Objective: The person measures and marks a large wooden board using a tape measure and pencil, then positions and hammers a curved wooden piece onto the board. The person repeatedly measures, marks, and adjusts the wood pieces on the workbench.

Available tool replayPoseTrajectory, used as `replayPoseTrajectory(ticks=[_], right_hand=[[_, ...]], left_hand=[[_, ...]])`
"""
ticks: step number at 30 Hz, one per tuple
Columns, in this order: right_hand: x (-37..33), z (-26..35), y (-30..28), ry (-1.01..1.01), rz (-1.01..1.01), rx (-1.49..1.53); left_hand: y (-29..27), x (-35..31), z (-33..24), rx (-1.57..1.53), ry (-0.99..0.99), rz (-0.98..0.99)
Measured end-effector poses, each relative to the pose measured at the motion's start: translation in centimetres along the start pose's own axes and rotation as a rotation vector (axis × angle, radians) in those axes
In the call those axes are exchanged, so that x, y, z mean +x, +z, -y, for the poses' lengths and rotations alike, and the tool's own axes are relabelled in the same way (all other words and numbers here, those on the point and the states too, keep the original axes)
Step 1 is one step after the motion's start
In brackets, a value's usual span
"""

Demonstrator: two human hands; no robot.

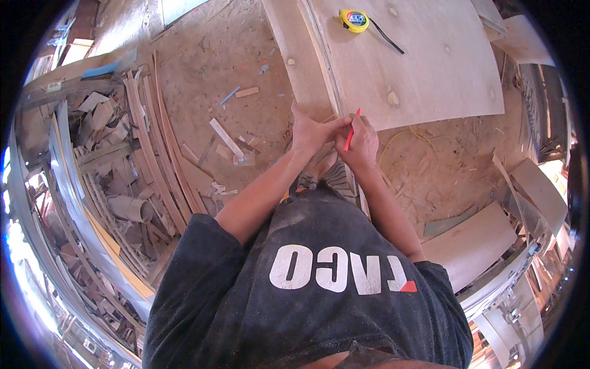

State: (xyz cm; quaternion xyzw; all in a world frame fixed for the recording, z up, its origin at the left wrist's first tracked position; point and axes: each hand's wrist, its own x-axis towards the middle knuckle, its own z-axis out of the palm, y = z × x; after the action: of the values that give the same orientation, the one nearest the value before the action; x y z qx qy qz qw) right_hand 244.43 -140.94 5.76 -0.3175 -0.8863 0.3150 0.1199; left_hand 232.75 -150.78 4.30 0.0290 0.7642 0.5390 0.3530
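Observation:
My right hand [359, 142] is closed around a red pen [352, 130], which sticks up past the fingers beside the near corner of a plywood panel [424, 67]. Just left of it, my left hand [311, 131] grips the near end of an upright plywood board [295, 52], its thumb reaching across toward the right hand. A thin pale strip shows between the two hands; what it is cannot be made out. On the panel's far part lies a yellow tape measure [354, 21] with a black strap.
Wood offcuts [226, 140] and scraps litter the dusty floor. Long wooden strips [161, 147] and a scrap heap [114, 160] lie at the left. A yellow cord [410, 132] runs below the panel's near edge. Curved sheets [473, 237] lie at the right.

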Motion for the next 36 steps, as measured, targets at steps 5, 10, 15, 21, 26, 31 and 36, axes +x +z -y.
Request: replayPoseTrajectory(ticks=[5, 10, 15, 21, 26, 31, 36], right_hand=[[0.1, 0.3, -0.1, 0.006, -0.002, 0.011], [0.2, 0.0, -0.1, -0.016, -0.008, 0.023], [0.3, 0.0, -0.2, -0.010, 0.005, 0.016], [0.3, 0.2, -0.3, 0.013, 0.043, 0.008], [0.2, 0.4, -0.1, 0.028, 0.011, -0.029], [0.2, 1.2, -0.3, 0.048, 0.013, -0.067], [0.3, 1.0, -0.4, 0.062, 0.014, -0.064]], left_hand=[[-0.1, -0.1, -0.1, 0.067, 0.015, -0.036], [-0.2, -0.3, -0.6, 0.045, 0.018, -0.024], [0.0, -0.3, -0.4, 0.050, 0.025, -0.041], [0.1, -0.1, 0.0, 0.031, 0.009, -0.030], [0.0, -0.3, -0.6, 0.020, -0.012, -0.009], [0.0, -0.1, -0.5, -0.021, -0.046, 0.035], [0.1, 0.2, 0.2, 0.128, -0.039, -0.032]])
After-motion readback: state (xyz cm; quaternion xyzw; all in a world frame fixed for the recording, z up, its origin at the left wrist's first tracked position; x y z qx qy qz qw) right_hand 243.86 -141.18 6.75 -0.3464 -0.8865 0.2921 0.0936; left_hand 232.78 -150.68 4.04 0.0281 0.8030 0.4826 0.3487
